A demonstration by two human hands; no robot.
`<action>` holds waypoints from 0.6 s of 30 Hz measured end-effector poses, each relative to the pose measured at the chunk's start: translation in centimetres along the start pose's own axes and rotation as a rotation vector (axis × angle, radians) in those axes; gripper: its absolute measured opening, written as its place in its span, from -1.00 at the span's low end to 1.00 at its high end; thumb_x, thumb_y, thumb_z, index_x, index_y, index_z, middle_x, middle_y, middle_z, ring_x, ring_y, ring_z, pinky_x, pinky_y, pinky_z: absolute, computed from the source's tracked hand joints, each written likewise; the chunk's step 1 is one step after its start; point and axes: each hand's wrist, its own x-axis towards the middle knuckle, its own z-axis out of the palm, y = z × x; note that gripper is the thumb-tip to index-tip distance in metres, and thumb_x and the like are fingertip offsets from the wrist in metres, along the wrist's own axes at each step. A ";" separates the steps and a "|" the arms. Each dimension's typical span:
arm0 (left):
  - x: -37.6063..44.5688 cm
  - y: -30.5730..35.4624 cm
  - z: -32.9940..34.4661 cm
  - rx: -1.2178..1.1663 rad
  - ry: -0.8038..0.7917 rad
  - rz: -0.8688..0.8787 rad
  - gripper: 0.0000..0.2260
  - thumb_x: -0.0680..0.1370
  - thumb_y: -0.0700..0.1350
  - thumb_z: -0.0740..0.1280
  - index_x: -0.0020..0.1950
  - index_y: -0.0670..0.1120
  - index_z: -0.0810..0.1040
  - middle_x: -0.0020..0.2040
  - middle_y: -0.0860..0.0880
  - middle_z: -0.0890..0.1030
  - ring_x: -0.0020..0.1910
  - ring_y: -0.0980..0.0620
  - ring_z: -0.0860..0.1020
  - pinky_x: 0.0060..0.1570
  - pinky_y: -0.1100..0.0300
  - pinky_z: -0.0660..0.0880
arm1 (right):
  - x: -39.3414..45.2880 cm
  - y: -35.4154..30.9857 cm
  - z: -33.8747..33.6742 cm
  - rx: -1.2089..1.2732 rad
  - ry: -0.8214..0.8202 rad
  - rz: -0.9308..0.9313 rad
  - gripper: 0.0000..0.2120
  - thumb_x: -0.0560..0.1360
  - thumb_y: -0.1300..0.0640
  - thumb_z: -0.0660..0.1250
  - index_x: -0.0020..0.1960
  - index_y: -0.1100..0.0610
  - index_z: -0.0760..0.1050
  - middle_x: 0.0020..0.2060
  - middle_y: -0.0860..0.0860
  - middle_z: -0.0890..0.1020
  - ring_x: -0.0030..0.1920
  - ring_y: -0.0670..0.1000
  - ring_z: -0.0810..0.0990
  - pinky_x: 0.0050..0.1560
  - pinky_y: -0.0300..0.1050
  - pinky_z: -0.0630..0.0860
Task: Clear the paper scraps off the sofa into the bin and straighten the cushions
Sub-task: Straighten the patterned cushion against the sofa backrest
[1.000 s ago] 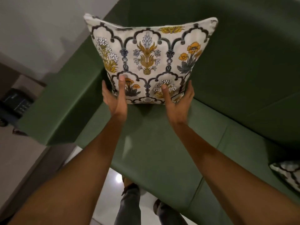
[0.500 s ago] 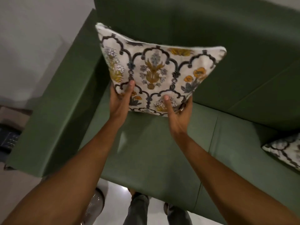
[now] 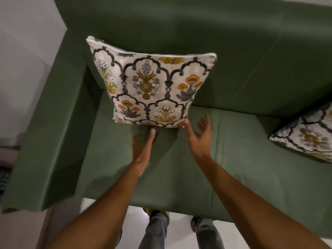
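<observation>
Head view, the only one we have. Floral cushion [image 3: 154, 90] stands upright on the green sofa [image 3: 179, 159], propped against the backrest behind it and close to the sofa's left armrest [image 3: 45, 132]. It leans slightly, top-left corner higher and further out than the rest.

Left hand [image 3: 142, 151] sits just below the cushion's bottom edge, fingers straight and together, holding nothing; we cannot tell whether the fingertips touch the fabric. Right hand [image 3: 199, 139] is just off the cushion's lower right corner, fingers spread wide, empty, thumb tip about at the corner.

Second cushion [image 3: 309, 137] lies tilted on the seat, well to the right of the floral cushion and partly cut by the frame edge. We see no paper scraps on the seat around the cushion, and no bin in view.

We judge the step as settling the first cushion. To do it well we check it stands on its own, nudge the bottom edge back so it sits flush to the backrest, and level the top seam. Risk: it slumps forward if the base is too far out. The second cushion likely needs the same treatment.
</observation>
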 end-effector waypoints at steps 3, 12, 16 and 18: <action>-2.8 -2.8 2.4 0.166 -0.028 -0.002 -0.06 0.41 0.47 0.43 0.61 -0.06 0.31 0.59 -0.13 0.41 0.56 -0.18 0.38 0.59 -0.09 0.29 | -1.0 1.4 -2.7 -0.026 0.047 0.050 -0.11 0.56 -0.12 0.55 0.71 0.04 0.15 0.63 0.07 0.41 0.58 0.08 0.45 0.56 0.13 0.48; -9.8 3.1 19.7 0.335 -0.227 0.208 -0.01 0.40 0.59 0.25 0.65 0.01 0.23 0.65 -0.05 0.33 0.62 -0.08 0.31 0.62 -0.02 0.22 | 1.6 5.7 -24.1 0.021 0.283 0.236 -0.09 0.55 -0.30 0.47 0.72 -0.09 0.09 0.67 0.02 0.34 0.60 0.12 0.41 0.57 0.30 0.44; -12.8 3.8 28.5 0.350 -0.293 0.288 -0.11 0.49 0.48 0.30 0.66 0.01 0.21 0.66 -0.04 0.30 0.63 -0.05 0.28 0.64 -0.04 0.19 | 3.3 7.6 -34.2 0.061 0.512 0.284 -0.03 0.52 -0.24 0.53 0.72 0.00 0.09 0.66 0.13 0.29 0.60 0.18 0.39 0.59 0.30 0.43; -14.5 3.8 33.1 0.345 -0.340 0.282 -0.07 0.47 0.52 0.29 0.68 0.04 0.16 0.68 -0.03 0.25 0.65 -0.03 0.24 0.65 -0.06 0.17 | 4.4 8.0 -38.7 0.113 0.639 0.305 0.02 0.50 -0.25 0.55 0.73 0.04 0.08 0.67 0.14 0.25 0.60 0.17 0.37 0.60 0.28 0.41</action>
